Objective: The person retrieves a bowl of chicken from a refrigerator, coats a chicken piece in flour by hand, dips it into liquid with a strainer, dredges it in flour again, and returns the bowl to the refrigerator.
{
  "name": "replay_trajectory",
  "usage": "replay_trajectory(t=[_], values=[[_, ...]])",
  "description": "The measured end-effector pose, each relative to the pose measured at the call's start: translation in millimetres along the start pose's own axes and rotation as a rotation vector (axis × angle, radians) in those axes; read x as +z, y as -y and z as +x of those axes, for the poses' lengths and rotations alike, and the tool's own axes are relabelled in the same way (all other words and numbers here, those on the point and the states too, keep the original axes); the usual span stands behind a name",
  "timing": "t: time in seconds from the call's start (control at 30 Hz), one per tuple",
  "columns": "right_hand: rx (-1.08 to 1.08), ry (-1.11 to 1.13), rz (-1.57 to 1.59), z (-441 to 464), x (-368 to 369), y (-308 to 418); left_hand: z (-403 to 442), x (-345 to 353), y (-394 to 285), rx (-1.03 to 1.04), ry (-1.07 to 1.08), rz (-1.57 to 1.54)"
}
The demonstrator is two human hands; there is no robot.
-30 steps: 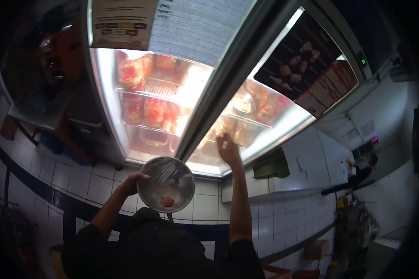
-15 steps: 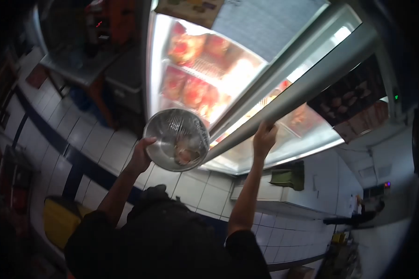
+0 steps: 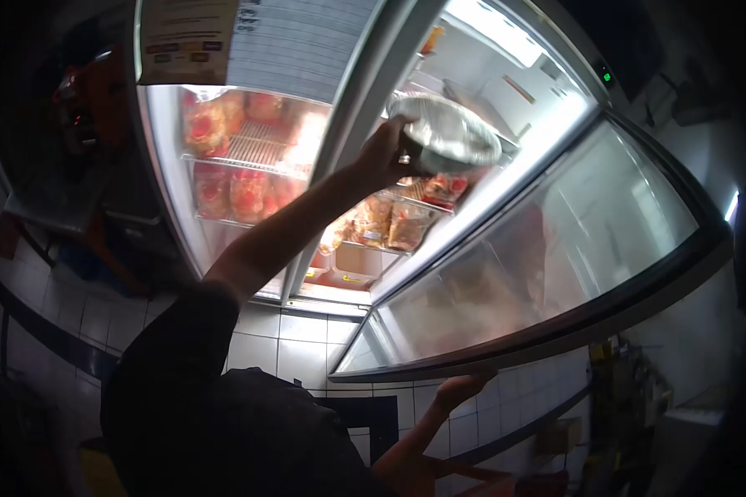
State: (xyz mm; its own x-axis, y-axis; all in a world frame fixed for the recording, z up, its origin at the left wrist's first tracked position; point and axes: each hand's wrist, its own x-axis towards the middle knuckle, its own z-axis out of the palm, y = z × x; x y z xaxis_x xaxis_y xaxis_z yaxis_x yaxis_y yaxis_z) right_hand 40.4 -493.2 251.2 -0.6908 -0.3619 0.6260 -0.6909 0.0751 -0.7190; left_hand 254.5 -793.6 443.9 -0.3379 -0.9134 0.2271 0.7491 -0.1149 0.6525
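Observation:
My left hand (image 3: 387,155) grips the rim of a round metal bowl (image 3: 452,132), blurred by motion. The bowl is raised and tilted at the opening of a lit upright fridge, above shelves with bagged food (image 3: 389,222); its contents are hidden from this angle. Low on the right, my right hand (image 3: 464,389) is at the outer edge of the open glass door (image 3: 547,257). Its fingers are dim and partly hidden by the door frame, so their grip is unclear.
Behind the closed left door (image 3: 249,157) are more bagged foods on wire shelves. A written sheet (image 3: 298,50) and a brown poster (image 3: 186,41) cover its upper part. White floor tiles (image 3: 302,352) lie below. Boxes (image 3: 559,435) stand at the lower right.
The right fridge door has swung open towards me, with my right hand moving down at its edge. My left hand has carried the bowl up and right to the fridge opening.

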Motion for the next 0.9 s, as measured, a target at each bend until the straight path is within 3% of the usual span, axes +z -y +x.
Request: replay_trajectory(t=[0.03,0.07,0.1,0.13,0.23,0.3,0.37,0.43,0.5,0.57,0.63,0.7,0.73,0.77,0.8,0.83,0.87,0.9], values=[[0.050,-0.041,0.026,6,-9,-12,20,18,-7,-0.100,0.004,-0.010],[-0.003,-0.056,0.042,14,-16,-27,40,21,10,0.255,0.142,0.289],[0.007,-0.075,0.035,18,-21,-33,76,27,20,0.242,0.018,0.295],[0.027,-0.095,0.032,23,-24,-37,89,46,12,0.076,-0.074,0.022],[0.027,-0.105,-0.011,35,-36,-52,171,45,30,0.067,-0.429,0.275],[-0.070,-0.113,-0.051,39,-38,-69,197,47,36,0.084,-0.532,0.263],[-0.059,-0.099,-0.032,36,-40,-78,219,30,41,0.089,-0.416,0.207],[-0.054,-0.080,-0.011,36,-39,-75,272,0,46,-0.011,-0.464,0.443],[-0.044,-0.081,0.000,32,-36,-49,231,6,30,-0.011,-0.374,0.285],[-0.003,-0.046,0.022,25,-31,-25,221,-12,23,0.173,-0.169,0.619],[0.032,-0.010,0.042,14,-23,-16,143,18,1,0.105,-0.201,0.434],[-0.007,0.111,0.000,1,-13,-15,100,11,-6,0.103,0.068,0.614],[-0.230,0.149,-0.057,-6,-7,-15,90,0,-3,-0.017,0.007,0.642],[-0.248,0.188,-0.112,-13,0,-8,78,-24,2,-0.088,0.196,0.581],[-0.459,0.141,-0.176,-16,10,3,65,-55,8,-0.155,0.387,0.519],[-0.667,0.089,-0.237,-19,20,16,47,-85,15,-0.086,0.557,0.641],[-0.388,0.238,-0.079,-21,29,39,-10,-58,3,-0.311,0.292,0.540],[-0.106,0.381,0.077,-22,40,61,-16,-109,20,-0.387,0.318,0.503]])
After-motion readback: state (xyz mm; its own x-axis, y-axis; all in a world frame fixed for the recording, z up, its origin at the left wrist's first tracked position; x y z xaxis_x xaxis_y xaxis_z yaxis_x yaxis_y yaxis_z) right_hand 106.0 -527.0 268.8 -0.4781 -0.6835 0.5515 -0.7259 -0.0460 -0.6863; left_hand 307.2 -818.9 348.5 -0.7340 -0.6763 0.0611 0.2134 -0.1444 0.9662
